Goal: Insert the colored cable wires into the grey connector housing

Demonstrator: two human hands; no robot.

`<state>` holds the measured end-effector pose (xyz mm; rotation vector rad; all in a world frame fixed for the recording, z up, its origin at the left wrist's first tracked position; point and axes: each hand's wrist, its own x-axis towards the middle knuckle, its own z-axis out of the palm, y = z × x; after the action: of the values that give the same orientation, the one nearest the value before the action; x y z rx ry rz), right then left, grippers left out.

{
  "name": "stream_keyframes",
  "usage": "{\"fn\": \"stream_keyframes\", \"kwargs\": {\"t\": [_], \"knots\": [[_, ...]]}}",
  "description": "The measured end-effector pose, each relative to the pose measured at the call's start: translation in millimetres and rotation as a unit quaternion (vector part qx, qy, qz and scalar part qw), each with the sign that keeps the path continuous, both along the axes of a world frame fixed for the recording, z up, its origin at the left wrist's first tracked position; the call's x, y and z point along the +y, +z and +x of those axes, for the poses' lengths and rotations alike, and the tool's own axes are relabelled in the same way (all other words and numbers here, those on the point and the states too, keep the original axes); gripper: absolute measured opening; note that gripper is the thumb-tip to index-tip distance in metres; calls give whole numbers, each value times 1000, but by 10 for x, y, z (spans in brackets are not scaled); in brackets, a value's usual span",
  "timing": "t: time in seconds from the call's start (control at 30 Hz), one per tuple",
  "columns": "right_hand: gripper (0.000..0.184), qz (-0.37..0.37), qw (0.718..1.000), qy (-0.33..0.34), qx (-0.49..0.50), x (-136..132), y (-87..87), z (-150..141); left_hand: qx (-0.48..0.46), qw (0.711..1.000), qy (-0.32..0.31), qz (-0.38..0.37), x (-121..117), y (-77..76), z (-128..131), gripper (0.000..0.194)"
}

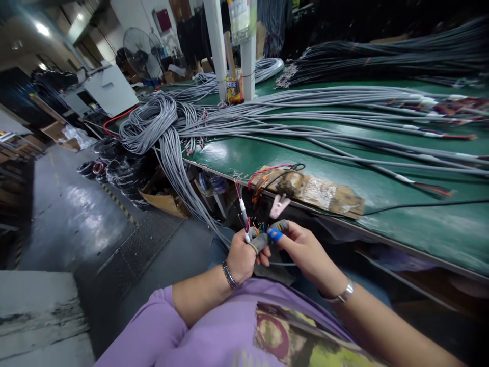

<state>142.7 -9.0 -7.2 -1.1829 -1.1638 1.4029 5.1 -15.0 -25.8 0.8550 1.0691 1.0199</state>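
My left hand is closed around grey multi-core cables; one cable end stands up out of it with a white sleeve and fanned coloured wires. Thin coloured wires stick out between both hands. Pinched against these wires is my right hand, its finger and thumb together. Grey finger covers are on fingers of both hands, and blue tape wraps the right thumb. Just above the right hand is a pale pink clip at the bench edge. My fingers hide where the wires are gripped.
On the green bench lie long grey cables and a coiled bundle hanging over the edge. A taped wooden board with red and black leads sits along the front. A white post rises behind. Boxes stand below.
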Motion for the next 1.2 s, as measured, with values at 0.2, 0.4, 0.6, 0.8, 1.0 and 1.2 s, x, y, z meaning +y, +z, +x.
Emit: {"fn": "stream_keyframes", "kwargs": {"t": [0.2, 0.4, 0.6, 0.8, 1.0, 1.2], "knots": [[22, -5, 999, -33, -5, -28, 34, -10, 11, 1000, 7, 11, -8, 15, 3, 38], [21, -7, 999, -44, 15, -65, 57, -56, 4, 999, 35, 11, 7, 26, 24, 39], [23, -17, 998, -49, 38, -42, 76, -74, 1, 1000, -12, -14, -3, 20, 11, 39], [22, -30, 998, -55, 19, -9, 5, -32, -5, 1000, -14, -19, -3, 15, 0, 37], [23, -76, 993, -75, 44, -26, -133, -1, -16, 999, 29, -10, 13, 20, 8, 35], [29, -55, 997, -35, 32, -4, -30, -21, -12, 1000, 20, -3, 8, -27, 12, 33]]}}
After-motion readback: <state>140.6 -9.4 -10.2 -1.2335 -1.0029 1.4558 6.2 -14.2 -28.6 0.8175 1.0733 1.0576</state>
